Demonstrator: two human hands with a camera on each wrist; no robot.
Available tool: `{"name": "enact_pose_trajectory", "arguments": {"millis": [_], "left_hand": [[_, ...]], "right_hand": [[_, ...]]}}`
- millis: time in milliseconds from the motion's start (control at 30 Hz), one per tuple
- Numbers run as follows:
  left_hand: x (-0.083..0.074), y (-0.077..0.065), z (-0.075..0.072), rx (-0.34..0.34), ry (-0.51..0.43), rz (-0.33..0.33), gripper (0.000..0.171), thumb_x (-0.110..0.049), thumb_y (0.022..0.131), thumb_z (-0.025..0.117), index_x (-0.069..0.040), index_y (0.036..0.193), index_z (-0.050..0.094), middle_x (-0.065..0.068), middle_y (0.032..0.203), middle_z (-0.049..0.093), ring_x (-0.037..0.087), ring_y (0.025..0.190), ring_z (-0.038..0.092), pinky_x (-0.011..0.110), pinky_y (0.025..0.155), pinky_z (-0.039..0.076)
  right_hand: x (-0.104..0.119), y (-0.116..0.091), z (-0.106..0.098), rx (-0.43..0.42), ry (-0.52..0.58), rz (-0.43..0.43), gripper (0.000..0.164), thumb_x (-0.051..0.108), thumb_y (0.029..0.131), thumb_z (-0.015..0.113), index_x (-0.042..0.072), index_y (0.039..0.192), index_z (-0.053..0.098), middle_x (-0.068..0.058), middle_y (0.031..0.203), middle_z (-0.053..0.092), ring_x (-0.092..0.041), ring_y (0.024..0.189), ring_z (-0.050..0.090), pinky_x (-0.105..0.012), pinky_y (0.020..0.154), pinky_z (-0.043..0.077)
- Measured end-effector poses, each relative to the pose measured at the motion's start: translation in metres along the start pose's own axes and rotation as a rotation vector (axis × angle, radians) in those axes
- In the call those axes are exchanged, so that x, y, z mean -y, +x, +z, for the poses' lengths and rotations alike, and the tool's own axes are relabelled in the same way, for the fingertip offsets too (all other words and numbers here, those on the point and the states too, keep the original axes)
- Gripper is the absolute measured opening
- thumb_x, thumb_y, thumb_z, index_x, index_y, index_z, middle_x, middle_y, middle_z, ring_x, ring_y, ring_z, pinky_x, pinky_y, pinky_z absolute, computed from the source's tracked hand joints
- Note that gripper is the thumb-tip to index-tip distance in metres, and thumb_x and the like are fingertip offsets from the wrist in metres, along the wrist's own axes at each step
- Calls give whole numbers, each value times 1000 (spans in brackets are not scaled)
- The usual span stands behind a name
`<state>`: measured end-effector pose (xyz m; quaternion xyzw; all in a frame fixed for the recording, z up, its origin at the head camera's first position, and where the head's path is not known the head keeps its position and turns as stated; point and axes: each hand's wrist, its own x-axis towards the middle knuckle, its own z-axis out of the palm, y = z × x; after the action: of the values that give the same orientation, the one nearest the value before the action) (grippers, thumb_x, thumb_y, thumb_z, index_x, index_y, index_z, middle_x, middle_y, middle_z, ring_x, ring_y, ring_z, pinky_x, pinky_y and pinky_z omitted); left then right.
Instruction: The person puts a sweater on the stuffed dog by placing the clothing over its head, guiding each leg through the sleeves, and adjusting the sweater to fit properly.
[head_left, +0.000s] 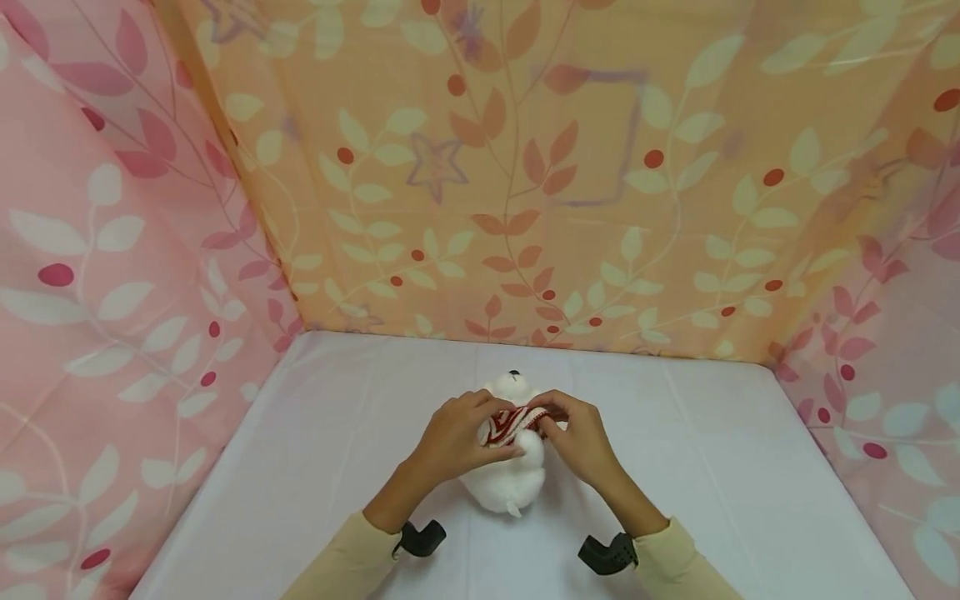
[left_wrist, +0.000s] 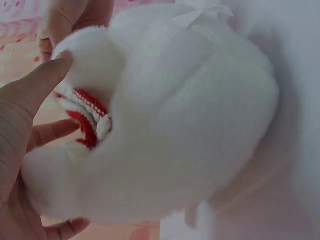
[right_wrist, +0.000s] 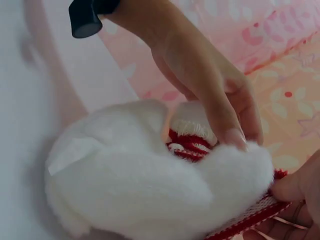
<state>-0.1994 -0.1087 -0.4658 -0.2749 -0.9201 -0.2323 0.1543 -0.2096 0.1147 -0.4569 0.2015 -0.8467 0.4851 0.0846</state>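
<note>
A white plush bear (head_left: 502, 487) lies on the table, its dark nose pointing toward the back wall. Around its neck and upper body is a red-and-white striped knit scarf (head_left: 513, 423), with a white fringe (right_wrist: 192, 128) visible in the right wrist view. My left hand (head_left: 459, 433) grips the bear from the left; in the left wrist view its thumb lies on one white limb (left_wrist: 92, 57) and its fingers spread beyond the scarf. On the other side my right hand (head_left: 587, 437) pinches the scarf's red edge (right_wrist: 252, 216) between thumb and fingers.
A white-covered table (head_left: 360, 400) carries the bear. Patterned cloth walls stand around it: an orange one (head_left: 480, 167) behind, a pink one (head_left: 150, 333) at left and another (head_left: 885, 392) at right. Black camera mounts (head_left: 423, 539) sit on both wrists.
</note>
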Motion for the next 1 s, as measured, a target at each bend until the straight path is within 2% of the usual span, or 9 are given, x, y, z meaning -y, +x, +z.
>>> {"name": "enact_pose_trajectory", "arguments": {"millis": [200, 300, 433, 600, 800, 900, 1000], "left_hand": [[-6, 5, 4, -37, 55, -40, 55, -64, 78, 78, -28, 119, 70, -10, 91, 61, 8, 80, 56, 37, 81, 47], [-9, 8, 6, -68, 67, -36, 52, -60, 78, 81, -27, 117, 71, -9, 89, 63, 10, 78, 57, 41, 82, 49], [-9, 10, 9, -104, 75, -40, 50, -50, 75, 86, -25, 116, 72, -9, 86, 63, 8, 73, 56, 41, 82, 49], [-6, 12, 15, -141, 46, -29, 44, -40, 71, 91, -25, 108, 71, -10, 78, 58, 4, 67, 52, 35, 73, 47], [-4, 20, 18, -156, 34, 11, 43, -32, 72, 92, -23, 107, 68, -10, 80, 59, 5, 64, 52, 29, 63, 44], [-4, 23, 19, -156, 29, 11, 43, -25, 70, 91, -23, 106, 67, -11, 82, 61, 6, 63, 53, 29, 63, 45], [-4, 25, 20, -155, 17, 10, 40, -18, 69, 89, -22, 103, 69, -10, 81, 61, 6, 61, 52, 28, 62, 45]], "right_hand": [[6, -3, 1, 87, 49, -43, 23, 1, 93, 72, 21, 104, 74, 10, 102, 73, -11, 93, 69, -32, 81, 57], [10, -4, 1, 134, 78, -32, 21, 2, 93, 72, 18, 105, 75, 6, 102, 73, -13, 92, 67, -31, 78, 56], [12, -6, 3, 158, 93, -82, 21, -2, 89, 74, 12, 105, 76, 2, 101, 74, -16, 91, 67, -29, 76, 55], [9, -8, 6, 155, 84, -170, 25, -2, 88, 76, 17, 104, 77, 6, 103, 73, -15, 99, 68, -29, 80, 56], [9, -8, 11, 126, 75, -222, 25, -3, 90, 73, 15, 106, 77, 6, 108, 73, -15, 104, 68, -29, 83, 56], [9, -8, 14, 121, 29, -248, 25, 0, 89, 75, 17, 107, 77, 8, 110, 73, -12, 105, 65, -30, 87, 52], [10, -8, 18, 86, -54, -281, 26, 0, 87, 77, 17, 106, 77, 9, 108, 73, -10, 101, 65, -35, 85, 47]]}}
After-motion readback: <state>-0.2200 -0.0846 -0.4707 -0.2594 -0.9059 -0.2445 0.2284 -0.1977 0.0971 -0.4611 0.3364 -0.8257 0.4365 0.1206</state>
